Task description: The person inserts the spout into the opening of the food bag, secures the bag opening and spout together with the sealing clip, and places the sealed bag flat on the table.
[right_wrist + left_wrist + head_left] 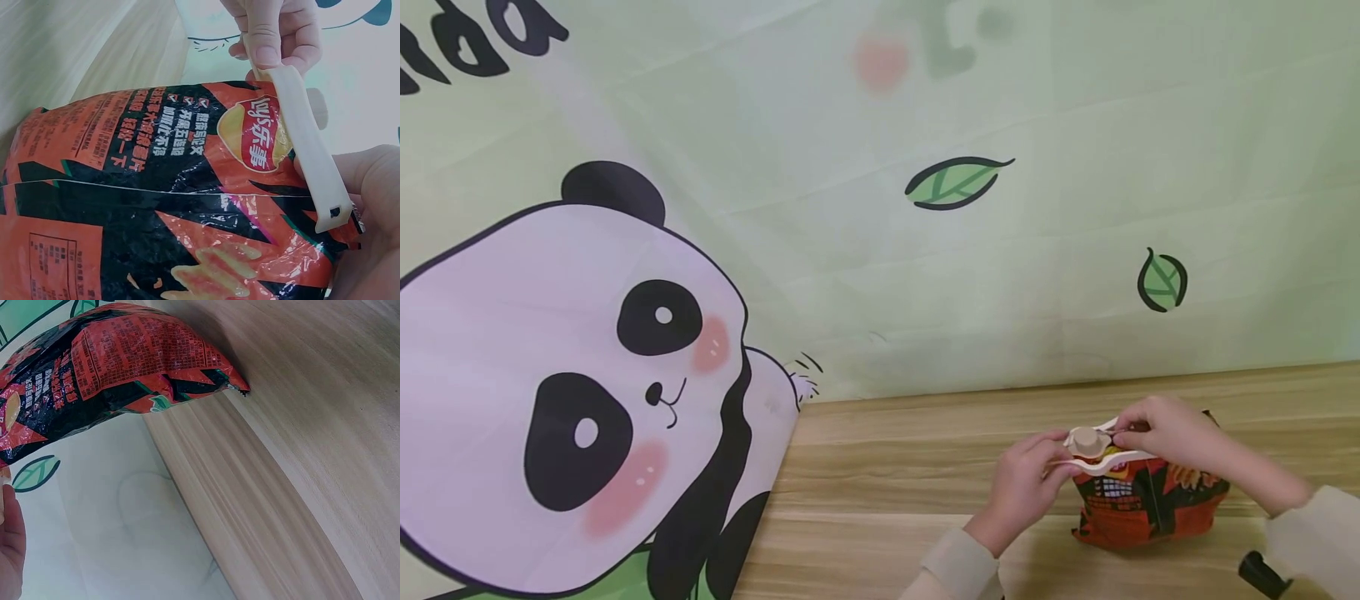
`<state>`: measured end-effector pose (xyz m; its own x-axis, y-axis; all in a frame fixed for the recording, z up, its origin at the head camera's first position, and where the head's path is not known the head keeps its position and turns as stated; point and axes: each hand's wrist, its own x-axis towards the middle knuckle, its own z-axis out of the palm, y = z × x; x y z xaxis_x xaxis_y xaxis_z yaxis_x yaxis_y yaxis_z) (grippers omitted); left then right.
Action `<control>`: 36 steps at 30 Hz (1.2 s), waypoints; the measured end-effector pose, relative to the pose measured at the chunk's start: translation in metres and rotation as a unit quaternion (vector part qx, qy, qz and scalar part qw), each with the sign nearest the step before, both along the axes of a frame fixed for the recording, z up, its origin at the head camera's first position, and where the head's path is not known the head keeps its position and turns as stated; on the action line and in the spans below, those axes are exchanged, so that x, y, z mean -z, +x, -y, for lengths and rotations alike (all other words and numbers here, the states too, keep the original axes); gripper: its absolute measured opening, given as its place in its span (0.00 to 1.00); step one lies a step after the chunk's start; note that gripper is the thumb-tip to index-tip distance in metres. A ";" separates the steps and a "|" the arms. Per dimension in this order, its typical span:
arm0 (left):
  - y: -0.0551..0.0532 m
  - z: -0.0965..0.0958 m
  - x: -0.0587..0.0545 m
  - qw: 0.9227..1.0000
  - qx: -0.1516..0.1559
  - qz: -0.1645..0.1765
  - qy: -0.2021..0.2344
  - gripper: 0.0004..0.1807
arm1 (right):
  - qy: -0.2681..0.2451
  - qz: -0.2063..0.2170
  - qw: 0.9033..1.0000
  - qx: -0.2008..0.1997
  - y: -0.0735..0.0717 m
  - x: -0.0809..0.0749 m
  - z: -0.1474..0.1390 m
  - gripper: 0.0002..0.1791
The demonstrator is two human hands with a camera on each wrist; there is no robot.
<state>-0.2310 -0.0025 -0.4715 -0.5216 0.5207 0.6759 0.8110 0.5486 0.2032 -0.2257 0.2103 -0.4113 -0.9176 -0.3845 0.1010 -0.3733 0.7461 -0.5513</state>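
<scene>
A red and black Lay's chip bag (1123,521) stands on the wooden table, its top edge between the two arms of a white bag clip (1112,462). The clip has a round beige spout cap (1087,441) near its left end. My left hand (1022,483) pinches that end between thumb and fingers. Over the clip's middle, my right hand (1176,429) pinches the bag's top edge between the arms. In the right wrist view one clip arm (306,137) lies across the bag beside the logo, its slotted end free near the right thumb (356,169).
The wooden table (865,483) runs along the front. Behind it hangs a pale green cloth (820,250) printed with a panda and leaves. A black cylindrical object (1262,575) shows by the right sleeve.
</scene>
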 end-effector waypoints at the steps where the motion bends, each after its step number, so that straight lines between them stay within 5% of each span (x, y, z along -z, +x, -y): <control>1: 0.000 0.000 0.000 1.000 0.000 -0.004 -0.002 0.08 | -0.002 0.001 1.000 0.000 0.000 -0.001 0.000 0.03; 17: 0.001 -0.002 -0.002 1.000 -0.016 -0.005 -0.017 0.08 | -0.011 -0.018 1.000 -0.003 0.006 -0.005 -0.005 0.05; 22: 0.001 -0.002 -0.003 0.999 -0.032 0.000 -0.023 0.07 | 0.011 -0.089 0.996 -0.005 0.009 -0.006 -0.007 0.11; 27: 0.002 -0.002 -0.002 0.999 -0.042 0.010 -0.019 0.08 | 0.060 -0.179 0.982 0.010 0.013 -0.003 -0.007 0.26; 36: 0.002 -0.002 -0.003 0.999 -0.041 0.009 -0.016 0.08 | 0.088 -0.167 0.982 -0.007 0.011 0.002 -0.010 0.26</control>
<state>-0.2292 -0.0006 -0.4689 -0.5760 0.4972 0.6489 0.7589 0.6201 0.1986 -0.2147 0.2198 -0.4131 -0.8389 -0.4360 0.3257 -0.5227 0.8122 -0.2592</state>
